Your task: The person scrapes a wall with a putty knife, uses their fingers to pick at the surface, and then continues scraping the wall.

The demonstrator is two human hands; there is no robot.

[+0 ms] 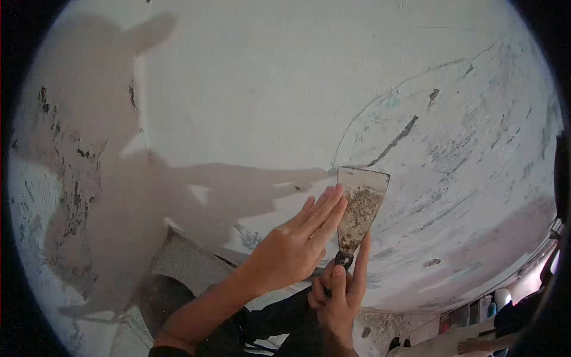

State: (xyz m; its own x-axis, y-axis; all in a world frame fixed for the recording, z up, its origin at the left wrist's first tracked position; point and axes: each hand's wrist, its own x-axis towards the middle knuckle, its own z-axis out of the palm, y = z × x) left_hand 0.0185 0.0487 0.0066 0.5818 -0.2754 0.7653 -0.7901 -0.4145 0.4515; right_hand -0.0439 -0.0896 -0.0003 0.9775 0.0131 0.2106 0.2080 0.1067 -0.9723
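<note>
A scraper (pixel 360 208) with a wide, dirt-caked metal blade and a black handle is held up against the pale wall (pixel 256 89). My right hand (pixel 339 294) is wrapped round its handle, with a finger stretched along the lower right edge of the blade. The fingers of my left hand (pixel 297 244) are stretched out, their tips at the left side of the blade. Just above the blade's top edge, a dark gouge (pixel 394 141) runs up to the right. Scratches and scraped patches cover the wall to the right.
More dark chips (pixel 83 153) mark the wall at the left, under a large shadow. Debris lies on the floor (pixel 380 327) below. At the lower right, another person's arm (pixel 485 344) shows near shelves holding items.
</note>
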